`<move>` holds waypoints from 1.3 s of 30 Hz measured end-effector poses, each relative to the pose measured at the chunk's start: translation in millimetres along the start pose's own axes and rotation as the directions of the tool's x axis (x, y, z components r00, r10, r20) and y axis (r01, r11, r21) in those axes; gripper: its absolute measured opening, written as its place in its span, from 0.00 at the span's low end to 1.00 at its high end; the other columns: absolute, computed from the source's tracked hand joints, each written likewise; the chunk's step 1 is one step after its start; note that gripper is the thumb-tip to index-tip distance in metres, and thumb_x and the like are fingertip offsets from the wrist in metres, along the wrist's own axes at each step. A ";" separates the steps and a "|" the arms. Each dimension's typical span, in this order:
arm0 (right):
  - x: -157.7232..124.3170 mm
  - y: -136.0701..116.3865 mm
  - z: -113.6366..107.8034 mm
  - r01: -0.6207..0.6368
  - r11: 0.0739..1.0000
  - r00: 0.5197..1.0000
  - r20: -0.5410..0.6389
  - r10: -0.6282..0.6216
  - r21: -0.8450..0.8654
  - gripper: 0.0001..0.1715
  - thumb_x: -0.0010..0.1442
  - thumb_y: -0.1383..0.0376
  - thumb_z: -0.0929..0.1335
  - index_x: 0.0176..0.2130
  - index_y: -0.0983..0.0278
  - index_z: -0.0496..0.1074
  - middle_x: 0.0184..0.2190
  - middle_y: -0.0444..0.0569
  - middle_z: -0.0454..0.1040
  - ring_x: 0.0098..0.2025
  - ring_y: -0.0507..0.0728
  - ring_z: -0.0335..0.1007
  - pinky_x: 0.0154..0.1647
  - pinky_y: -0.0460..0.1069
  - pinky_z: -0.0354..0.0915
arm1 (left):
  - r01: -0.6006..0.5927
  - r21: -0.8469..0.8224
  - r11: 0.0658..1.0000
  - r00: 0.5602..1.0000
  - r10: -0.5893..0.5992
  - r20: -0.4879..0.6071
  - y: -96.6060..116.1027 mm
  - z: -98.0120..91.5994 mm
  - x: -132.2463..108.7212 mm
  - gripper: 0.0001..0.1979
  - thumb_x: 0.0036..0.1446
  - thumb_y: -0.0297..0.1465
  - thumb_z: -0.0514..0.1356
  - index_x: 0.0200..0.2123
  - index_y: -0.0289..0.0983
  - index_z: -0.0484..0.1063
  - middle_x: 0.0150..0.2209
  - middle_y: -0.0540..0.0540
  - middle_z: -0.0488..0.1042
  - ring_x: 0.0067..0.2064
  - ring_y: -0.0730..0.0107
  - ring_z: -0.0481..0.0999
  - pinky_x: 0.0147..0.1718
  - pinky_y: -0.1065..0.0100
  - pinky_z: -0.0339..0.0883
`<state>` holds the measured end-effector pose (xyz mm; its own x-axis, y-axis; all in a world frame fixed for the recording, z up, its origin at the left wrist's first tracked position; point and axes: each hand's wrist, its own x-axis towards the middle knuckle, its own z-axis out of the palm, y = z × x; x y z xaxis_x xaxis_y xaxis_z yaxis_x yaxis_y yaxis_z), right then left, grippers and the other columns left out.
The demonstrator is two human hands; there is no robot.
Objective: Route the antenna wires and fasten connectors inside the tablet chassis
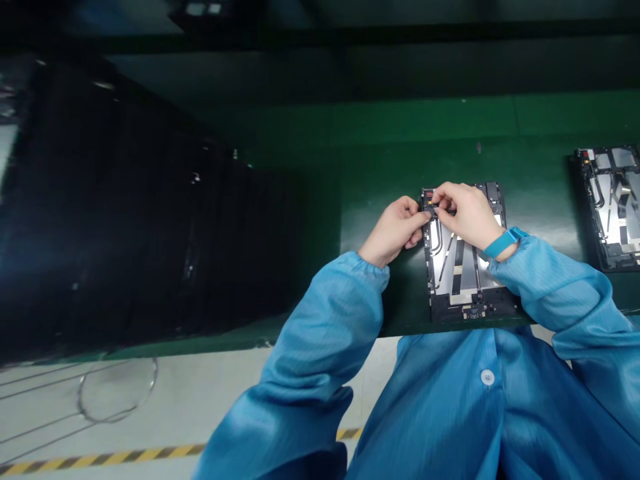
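An opened tablet-like device (467, 267) lies on the green work surface (380, 173), its silver panels, dark ribbon strips and black frame showing. At its upper left corner, my left hand (399, 228) is closed, thumb and fingers pinched at the edge. My right hand (466, 212) reaches over the top part, its thumb and forefinger pinched close to my left thumb. Whatever sits between the fingertips of either hand is too small to make out. A blue band (505, 243) circles my right wrist.
A second opened device (616, 207) lies at the far right. Large dark panels (125, 220) stand in a row on the left. Beneath the surface's front edge, a wire ring (117, 392) and yellow-black floor tape (120, 458) show.
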<state>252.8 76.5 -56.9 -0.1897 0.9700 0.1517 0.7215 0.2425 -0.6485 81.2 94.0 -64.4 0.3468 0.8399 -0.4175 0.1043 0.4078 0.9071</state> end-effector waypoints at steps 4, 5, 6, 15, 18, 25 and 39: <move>-1.5 1.0 0.5 0.033 0.999 0.999 -0.028 -0.033 -0.010 0.10 0.58 0.74 0.67 0.39 0.62 0.73 0.35 0.47 0.77 0.39 0.59 0.69 0.45 0.53 0.61 | 0.028 0.028 0.999 0.999 -0.027 -0.041 2.8 6.8 -0.6 0.19 0.57 0.28 0.66 0.32 0.43 0.54 0.12 0.64 0.57 0.11 0.81 0.56 0.12 0.80 0.46; -2.5 0.6 -1.1 0.051 0.999 0.997 -0.065 -0.052 -0.017 0.09 0.59 0.73 0.66 0.39 0.62 0.73 0.37 0.49 0.77 0.41 0.60 0.70 0.47 0.54 0.62 | 0.034 0.032 0.999 0.998 -0.032 -0.062 3.3 9.4 -0.5 0.19 0.58 0.28 0.66 0.31 0.43 0.54 0.12 0.64 0.57 0.11 0.80 0.56 0.12 0.80 0.45; -4.1 0.2 -3.6 0.068 0.997 0.991 -0.113 -0.071 -0.029 0.09 0.59 0.72 0.66 0.39 0.61 0.73 0.40 0.50 0.77 0.44 0.61 0.70 0.49 0.56 0.62 | 0.034 0.035 0.999 0.996 -0.031 -0.085 3.7 11.9 0.0 0.19 0.58 0.27 0.65 0.31 0.43 0.54 0.12 0.64 0.56 0.11 0.80 0.56 0.12 0.79 0.45; -48.2 45.5 -39.2 -0.090 0.996 0.903 -0.423 0.080 -0.004 0.22 0.62 0.58 0.69 0.56 0.59 0.70 0.61 0.58 0.70 0.65 0.69 0.64 0.66 0.67 0.63 | 0.007 0.263 0.965 0.986 0.037 -0.160 -2.3 3.5 -19.2 0.09 0.63 0.36 0.60 0.36 0.40 0.63 0.24 0.56 0.67 0.18 0.77 0.65 0.17 0.74 0.55; -67.4 56.6 -34.5 -0.161 0.967 0.929 -0.302 0.216 0.196 0.35 0.66 0.51 0.67 0.67 0.59 0.62 0.67 0.59 0.66 0.69 0.67 0.63 0.68 0.66 0.63 | -0.111 0.585 0.803 0.965 0.227 -0.129 -13.4 1.5 -43.3 0.17 0.61 0.41 0.62 0.48 0.37 0.73 0.39 0.46 0.74 0.36 0.67 0.77 0.36 0.66 0.72; -67.7 40.3 -11.4 -0.133 0.923 0.956 -0.197 0.215 0.362 0.54 0.64 0.38 0.66 0.75 0.59 0.48 0.78 0.56 0.49 0.79 0.64 0.41 0.79 0.66 0.46 | -0.187 0.465 0.865 0.962 0.258 -0.093 -30.9 17.5 -55.9 0.35 0.61 0.43 0.63 0.68 0.39 0.64 0.58 0.38 0.73 0.60 0.52 0.74 0.60 0.54 0.70; -80.3 73.6 0.6 -0.053 0.781 0.889 -0.326 0.321 0.622 0.36 0.67 0.50 0.68 0.70 0.51 0.61 0.71 0.58 0.64 0.63 0.65 0.73 0.65 0.66 0.70 | -0.335 0.235 0.912 0.866 0.397 -0.303 95.0 -52.4 -101.0 0.44 0.48 0.33 0.74 0.68 0.39 0.64 0.56 0.38 0.79 0.54 0.56 0.81 0.48 0.64 0.79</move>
<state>320.8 16.4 -117.2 0.2800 0.9448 0.1702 0.1594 0.1291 -0.9787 7.2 66.7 61.1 0.0592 0.9981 -0.0182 0.1981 0.0061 0.9802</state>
